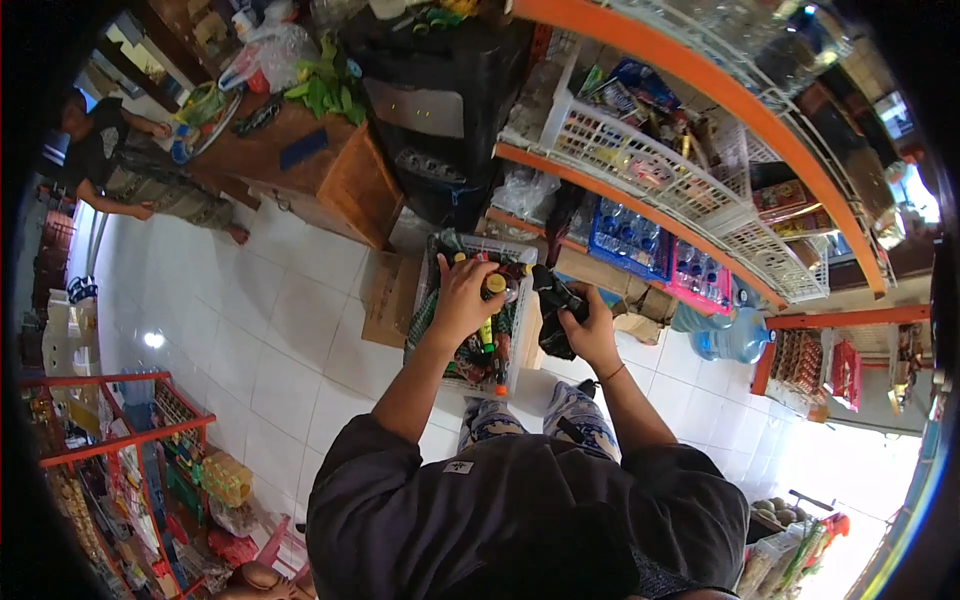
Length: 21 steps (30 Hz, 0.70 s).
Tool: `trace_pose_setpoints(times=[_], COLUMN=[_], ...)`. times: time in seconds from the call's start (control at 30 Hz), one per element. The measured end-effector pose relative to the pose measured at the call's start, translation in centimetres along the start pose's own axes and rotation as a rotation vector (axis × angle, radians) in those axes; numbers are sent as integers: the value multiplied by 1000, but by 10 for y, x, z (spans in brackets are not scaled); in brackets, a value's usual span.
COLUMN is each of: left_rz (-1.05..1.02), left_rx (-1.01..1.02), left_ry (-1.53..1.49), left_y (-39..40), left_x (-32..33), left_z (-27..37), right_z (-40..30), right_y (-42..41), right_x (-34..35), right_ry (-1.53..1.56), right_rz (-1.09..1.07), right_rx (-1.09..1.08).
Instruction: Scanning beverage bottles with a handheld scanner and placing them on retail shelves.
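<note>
In front of me is a white plastic basket point(517, 352) filled with bottles and packets. Over it, the fingers of my left hand point(461, 300) curl around a bottle with a yellow cap point(496, 283). Below that hand, a bottle with a yellow label and green cap point(487, 336) and a dark bottle with an orange cap point(500, 375) lie in the basket. My right hand point(589, 326) grips a crumpled black plastic bag point(555, 341) just right of the basket. Whatever the bag contains is hidden.
A cardboard box point(390, 300) sits left of the basket. An orange-edged shelf point(622, 187) with white crates point(645, 146) rises ahead. Blue water gallons point(731, 336) stand on the tiled floor at right. Another person point(124, 165) stands by the wooden desk point(300, 169).
</note>
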State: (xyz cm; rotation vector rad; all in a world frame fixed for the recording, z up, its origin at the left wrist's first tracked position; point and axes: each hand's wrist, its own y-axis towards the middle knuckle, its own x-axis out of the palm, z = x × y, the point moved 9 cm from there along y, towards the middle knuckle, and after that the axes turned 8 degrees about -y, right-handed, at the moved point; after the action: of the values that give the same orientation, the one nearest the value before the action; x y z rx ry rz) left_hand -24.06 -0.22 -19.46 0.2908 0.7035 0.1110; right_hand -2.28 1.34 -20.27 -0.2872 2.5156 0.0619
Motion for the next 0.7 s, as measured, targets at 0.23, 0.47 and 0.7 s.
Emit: trace_pose_setpoints(times=[0.23, 0.47, 0.7], left_rz=[268, 18, -257], left_rx=[396, -54, 294], left_ry=[-1032, -1290, -838], left_y=[34, 69, 70], left_x=[-35, 37, 66], left_z=[124, 182, 290], right_z=[-70, -127, -60], right_y=[-22, -57, -68], right_x=[-89, -154, -208], right_ry=[309, 88, 481], right_rz=[307, 411, 563], right_rx=[-139, -530, -317])
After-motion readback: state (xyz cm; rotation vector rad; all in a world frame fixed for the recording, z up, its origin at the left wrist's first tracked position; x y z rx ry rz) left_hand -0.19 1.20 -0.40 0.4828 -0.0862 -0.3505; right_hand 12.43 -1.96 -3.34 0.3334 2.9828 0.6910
